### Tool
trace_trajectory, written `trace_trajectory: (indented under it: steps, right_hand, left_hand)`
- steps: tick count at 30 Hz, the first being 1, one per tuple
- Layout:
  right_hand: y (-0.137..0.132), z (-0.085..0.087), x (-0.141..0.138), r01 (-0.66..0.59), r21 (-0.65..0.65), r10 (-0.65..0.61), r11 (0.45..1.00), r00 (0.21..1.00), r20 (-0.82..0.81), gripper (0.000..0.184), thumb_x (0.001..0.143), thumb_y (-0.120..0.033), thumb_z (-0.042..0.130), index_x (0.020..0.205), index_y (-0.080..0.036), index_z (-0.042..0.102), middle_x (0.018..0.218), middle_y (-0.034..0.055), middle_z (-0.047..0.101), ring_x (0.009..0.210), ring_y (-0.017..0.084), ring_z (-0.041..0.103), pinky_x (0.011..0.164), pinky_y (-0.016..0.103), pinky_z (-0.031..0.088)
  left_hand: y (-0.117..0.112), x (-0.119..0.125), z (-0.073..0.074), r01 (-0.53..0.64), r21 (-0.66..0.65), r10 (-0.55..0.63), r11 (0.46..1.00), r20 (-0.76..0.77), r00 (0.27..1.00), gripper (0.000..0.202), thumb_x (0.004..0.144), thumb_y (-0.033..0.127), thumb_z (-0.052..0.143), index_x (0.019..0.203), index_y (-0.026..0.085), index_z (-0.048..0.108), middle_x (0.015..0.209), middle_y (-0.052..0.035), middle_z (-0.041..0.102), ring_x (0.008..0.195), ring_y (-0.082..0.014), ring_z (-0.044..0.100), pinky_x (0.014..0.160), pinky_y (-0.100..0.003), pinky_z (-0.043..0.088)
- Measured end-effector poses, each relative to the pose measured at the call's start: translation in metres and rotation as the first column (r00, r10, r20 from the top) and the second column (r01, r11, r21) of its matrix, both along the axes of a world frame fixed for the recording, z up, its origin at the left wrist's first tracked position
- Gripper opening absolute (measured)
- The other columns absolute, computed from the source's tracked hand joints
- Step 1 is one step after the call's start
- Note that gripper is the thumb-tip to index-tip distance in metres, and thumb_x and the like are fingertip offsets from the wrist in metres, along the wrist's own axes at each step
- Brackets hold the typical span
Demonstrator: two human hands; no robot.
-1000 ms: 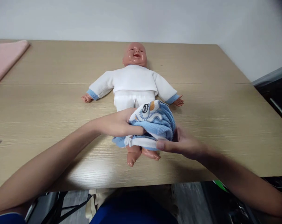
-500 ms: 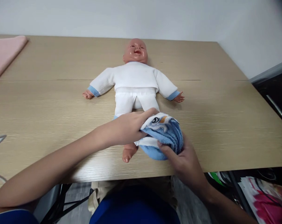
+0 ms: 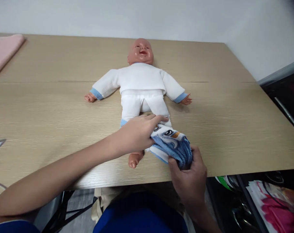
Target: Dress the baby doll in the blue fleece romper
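Wooden table — doll, both hands gripping blue cloth

Doll glossy plastic, suit soft white cloth; blue garment fluffy terry, probably; table matt wood-grain.

Wooden table with doll, pink cloth

Left hand: bare, near the middle of the frame.
Right hand: bare, lower right of centre.
Left forearm: uncovered all the way down to the sleeve.
Right forearm: uncovered to the bottom edge of the frame.
Left sleeve: short, royal blue, with a thin pale band along its hem, in the lower left corner.
Top: the same royal blue, plain, at bottom centre.
Trousers: beige and creased, showing just under the near edge of the tabletop.
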State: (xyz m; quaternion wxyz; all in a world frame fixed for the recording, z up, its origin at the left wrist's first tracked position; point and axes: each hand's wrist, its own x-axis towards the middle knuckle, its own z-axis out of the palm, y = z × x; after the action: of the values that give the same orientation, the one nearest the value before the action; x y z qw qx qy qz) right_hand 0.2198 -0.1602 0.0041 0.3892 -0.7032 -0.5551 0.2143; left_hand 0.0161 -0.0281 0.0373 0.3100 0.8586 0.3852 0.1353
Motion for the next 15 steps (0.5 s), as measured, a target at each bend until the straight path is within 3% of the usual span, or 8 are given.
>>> trace_trajectory:
  steps: [2,4,7,10,12,15]
  right_hand:
    - [0.004,-0.006,0.002,-0.011,0.129,-0.008,0.992,0.989,0.149,0.019,0.091,-0.035,0.075,0.100,-0.026,0.061,0.086,0.0018,0.063,0.079,0.027,0.060,0.077,0.042,0.050]
    - [0.007,-0.012,0.004,-0.029,0.248,-0.032,0.968,0.970,0.240,0.018,0.091,-0.036,0.073,0.100,-0.024,0.062,0.106,0.0094,0.066,0.101,0.034,0.064,0.094,0.052,0.052]
    - [0.009,-0.018,0.004,-0.044,0.264,-0.003,0.963,0.985,0.175,0.018,0.092,-0.029,0.069,0.109,-0.023,0.066,0.129,0.0147,0.067,0.119,0.036,0.066,0.103,0.055,0.055]
    - [0.006,-0.018,0.003,-0.031,0.127,0.025,0.991,0.999,0.048,0.024,0.090,-0.026,0.068,0.114,-0.024,0.067,0.104,0.0070,0.073,0.092,0.030,0.070,0.082,0.044,0.059]
    - [0.004,-0.016,0.002,-0.024,0.022,0.026,0.999,0.996,-0.080,0.023,0.088,-0.027,0.070,0.110,-0.026,0.064,0.084,0.0007,0.069,0.073,0.025,0.065,0.068,0.038,0.056]
    - [0.005,-0.011,0.000,-0.065,-0.051,0.045,0.997,0.944,-0.326,0.026,0.088,-0.027,0.075,0.109,-0.027,0.061,0.085,0.0000,0.071,0.073,0.023,0.067,0.067,0.034,0.059]
  left_hand:
    - [-0.001,0.001,0.000,0.002,0.034,-0.001,0.999,-0.026,1.000,0.069,0.089,0.013,0.072,0.157,0.018,0.059,0.155,-0.0136,0.073,0.136,-0.0381,0.066,0.112,-0.052,0.059]
    - [-0.003,0.002,0.000,-0.001,0.047,0.003,0.999,-0.060,0.998,0.073,0.088,0.013,0.071,0.160,0.017,0.057,0.149,-0.0146,0.074,0.135,-0.0387,0.064,0.112,-0.053,0.058]
    - [-0.006,0.003,0.000,-0.013,0.061,0.019,0.998,-0.097,0.995,0.075,0.089,0.016,0.070,0.162,0.017,0.053,0.141,-0.0174,0.073,0.132,-0.0389,0.065,0.112,-0.055,0.057]
    - [-0.007,0.003,0.000,-0.004,0.023,0.006,1.000,-0.072,0.997,0.077,0.089,0.015,0.068,0.164,0.015,0.050,0.142,-0.0199,0.072,0.131,-0.0392,0.068,0.113,-0.057,0.058]
    - [-0.005,0.001,0.001,0.011,-0.045,-0.011,0.999,-0.003,1.000,0.084,0.089,0.014,0.068,0.169,0.014,0.045,0.146,-0.0209,0.071,0.133,-0.0396,0.071,0.113,-0.057,0.058]
    - [0.000,-0.003,0.006,0.046,-0.199,-0.015,0.979,0.158,0.987,0.091,0.087,0.013,0.069,0.174,0.019,0.041,0.160,-0.0189,0.067,0.141,-0.0387,0.071,0.117,-0.054,0.059]
